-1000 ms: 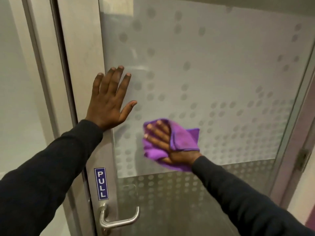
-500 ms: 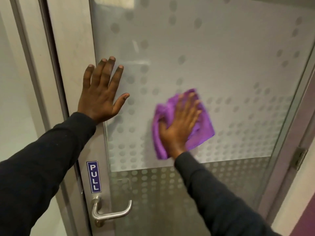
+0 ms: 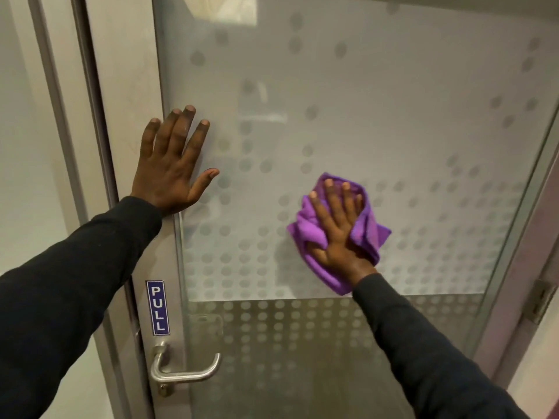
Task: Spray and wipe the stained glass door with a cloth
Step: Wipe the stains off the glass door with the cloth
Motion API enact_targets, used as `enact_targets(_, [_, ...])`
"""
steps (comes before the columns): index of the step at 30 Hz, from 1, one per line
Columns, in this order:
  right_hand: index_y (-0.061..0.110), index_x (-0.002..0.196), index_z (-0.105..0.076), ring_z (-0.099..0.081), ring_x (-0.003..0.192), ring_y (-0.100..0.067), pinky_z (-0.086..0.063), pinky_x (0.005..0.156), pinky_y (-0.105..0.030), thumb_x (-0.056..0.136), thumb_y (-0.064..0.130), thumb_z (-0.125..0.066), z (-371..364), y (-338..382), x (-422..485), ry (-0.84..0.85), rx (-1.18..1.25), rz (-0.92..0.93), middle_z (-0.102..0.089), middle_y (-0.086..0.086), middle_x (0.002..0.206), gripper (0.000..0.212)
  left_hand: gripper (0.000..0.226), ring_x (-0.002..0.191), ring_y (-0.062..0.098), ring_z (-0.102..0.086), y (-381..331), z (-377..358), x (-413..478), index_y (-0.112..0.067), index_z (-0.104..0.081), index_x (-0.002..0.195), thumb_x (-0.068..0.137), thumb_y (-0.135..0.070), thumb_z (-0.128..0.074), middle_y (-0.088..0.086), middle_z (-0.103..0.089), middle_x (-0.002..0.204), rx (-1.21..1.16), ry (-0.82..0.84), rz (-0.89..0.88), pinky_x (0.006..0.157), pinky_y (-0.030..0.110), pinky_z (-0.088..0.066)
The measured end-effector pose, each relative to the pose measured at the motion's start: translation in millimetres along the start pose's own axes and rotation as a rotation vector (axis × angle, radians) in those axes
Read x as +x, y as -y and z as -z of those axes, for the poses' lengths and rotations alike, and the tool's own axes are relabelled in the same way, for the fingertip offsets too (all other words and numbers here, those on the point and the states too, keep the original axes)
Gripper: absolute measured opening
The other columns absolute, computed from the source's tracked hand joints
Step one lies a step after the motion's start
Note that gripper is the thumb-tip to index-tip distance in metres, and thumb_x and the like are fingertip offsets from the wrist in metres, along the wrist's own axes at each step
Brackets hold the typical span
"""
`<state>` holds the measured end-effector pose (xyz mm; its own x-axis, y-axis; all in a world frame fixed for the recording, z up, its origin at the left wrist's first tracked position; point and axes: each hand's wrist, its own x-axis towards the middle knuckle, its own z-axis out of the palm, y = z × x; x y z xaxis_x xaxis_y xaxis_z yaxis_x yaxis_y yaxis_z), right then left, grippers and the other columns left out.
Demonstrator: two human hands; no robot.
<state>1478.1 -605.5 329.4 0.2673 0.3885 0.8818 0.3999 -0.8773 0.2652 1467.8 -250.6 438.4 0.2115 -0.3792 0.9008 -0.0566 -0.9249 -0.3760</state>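
Note:
The frosted glass door (image 3: 378, 116) with a dotted pattern fills the view. My right hand (image 3: 337, 234) presses a crumpled purple cloth (image 3: 367, 234) flat against the glass, a little above the darker lower band. My left hand (image 3: 172, 164) lies flat with fingers spread, straddling the metal door frame and the glass edge, and holds nothing. No spray bottle is in view.
A blue PULL sign (image 3: 158, 307) sits on the metal stile (image 3: 127, 86) above a steel lever handle (image 3: 184, 370). A hinge (image 3: 540, 300) shows on the right door jamb. A pale wall panel (image 3: 24, 146) stands at the left.
My right hand has carried the cloth from left of centre to the right and slightly up, turning fingers upward. The left hand has stayed flat on the frame.

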Motion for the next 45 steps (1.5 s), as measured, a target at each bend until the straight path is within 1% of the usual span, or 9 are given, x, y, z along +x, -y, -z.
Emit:
enact_targets(4, [0.016, 0.161, -0.029, -0.009, 0.156, -0.047, 0.0, 0.126, -0.06, 0.091, 0.051, -0.049, 24.0, -62.7, 0.9, -0.079, -0.037, -0.135, -0.015, -0.021, 0.169, 0.081, 0.081, 0.152, 0.035, -0.013, -0.8, -0.3, 0.2, -0.013, -0.017, 0.159, 0.096, -0.063, -0.031, 0.018, -0.015, 0.164, 0.022, 0.012, 0.009, 0.122, 0.053, -0.01])
enact_targets(17, [0.019, 0.164, -0.008, -0.004, 0.158, -0.04, -0.004, 0.127, -0.059, 0.093, 0.057, -0.041, 78.7, -227.9, -41.2, -0.174, -0.027, -0.64, -0.006, -0.017, 0.171, 0.087, 0.083, 0.152, 0.034, -0.011, -5.5, 4.7, 1.2, -0.014, -0.016, 0.159, 0.094, -0.066, -0.027, 0.017, -0.013, 0.165, 0.016, 0.041, 0.046, 0.123, 0.049, -0.005])
enact_targets(23, [0.016, 0.164, -0.007, -0.007, 0.158, -0.038, -0.006, 0.128, -0.056, 0.101, 0.053, -0.042, 65.7, -215.5, -76.8, -0.256, 0.044, -0.885, -0.008, -0.015, 0.172, 0.081, 0.083, 0.152, 0.024, 0.0, -7.3, 6.1, 1.1, -0.016, -0.014, 0.159, 0.094, -0.064, -0.031, 0.016, -0.01, 0.165, 0.004, 0.058, 0.067, 0.123, 0.047, -0.002])
enact_targets(28, [0.012, 0.163, -0.017, -0.015, 0.158, -0.036, -0.015, 0.127, -0.051, 0.096, 0.075, -0.016, 28.8, -151.4, -101.9, -0.25, 0.11, -1.212, -0.014, -0.014, 0.171, 0.092, 0.084, 0.153, 0.033, -0.009, -7.6, 5.8, 0.8, -0.016, -0.015, 0.159, 0.093, -0.066, -0.029, 0.016, -0.011, 0.165, -0.007, 0.051, 0.065, 0.123, 0.049, -0.003])
enact_targets(31, [0.011, 0.163, -0.017, -0.012, 0.158, -0.038, -0.013, 0.127, -0.052, 0.096, 0.068, -0.027, 5.6, -102.3, -99.3, -0.205, 0.117, -1.275, -0.012, -0.015, 0.171, 0.088, 0.084, 0.153, 0.026, -0.001, -7.6, 5.6, 1.2, -0.016, -0.015, 0.159, 0.093, -0.066, -0.028, 0.016, -0.011, 0.165, -0.014, 0.05, 0.068, 0.123, 0.047, -0.001])
enact_targets(34, [0.01, 0.164, -0.014, -0.009, 0.157, -0.042, -0.012, 0.126, -0.057, 0.095, 0.069, -0.029, -12.0, -51.7, -84.5, -0.155, 0.084, -1.252, -0.01, -0.02, 0.17, 0.091, 0.084, 0.152, 0.023, 0.003, -7.4, 6.3, 0.2, -0.016, -0.014, 0.159, 0.094, -0.066, -0.029, 0.016, -0.01, 0.165, -0.02, 0.047, 0.071, 0.123, 0.046, 0.0])
enact_targets(38, [0.008, 0.163, -0.012, -0.005, 0.156, -0.047, -0.012, 0.124, -0.064, 0.095, 0.07, -0.031, -27.7, 22.5, -57.7, -0.101, 0.054, -1.056, -0.008, -0.026, 0.169, 0.094, 0.083, 0.153, 0.027, -0.003, -6.7, 5.3, 0.1, -0.015, -0.015, 0.159, 0.094, -0.065, -0.03, 0.016, -0.011, 0.165, -0.023, 0.037, 0.058, 0.123, 0.047, -0.001])
enact_targets(42, [0.012, 0.163, 0.002, 0.002, 0.154, -0.052, -0.001, 0.123, -0.067, 0.09, 0.071, -0.039, -44.0, 101.5, -43.1, -0.037, 0.082, -0.699, 0.008, -0.027, 0.168, 0.103, 0.081, 0.152, 0.035, -0.011, -4.9, 3.9, 0.0, -0.015, -0.016, 0.159, 0.096, -0.063, -0.031, 0.017, -0.013, 0.165, -0.02, 0.021, 0.044, 0.123, 0.049, -0.004])
enact_targets(45, [0.016, 0.163, 0.005, 0.011, 0.155, -0.049, 0.009, 0.123, -0.064, 0.091, 0.076, -0.036, -58.6, 146.7, -42.5, 0.119, 0.042, -0.326, 0.019, -0.023, 0.168, 0.102, 0.079, 0.152, 0.034, -0.011, -4.1, 3.5, -0.4, -0.015, -0.017, 0.159, 0.097, -0.061, -0.031, 0.017, -0.013, 0.165, -0.027, 0.021, 0.041, 0.123, 0.049, -0.004])
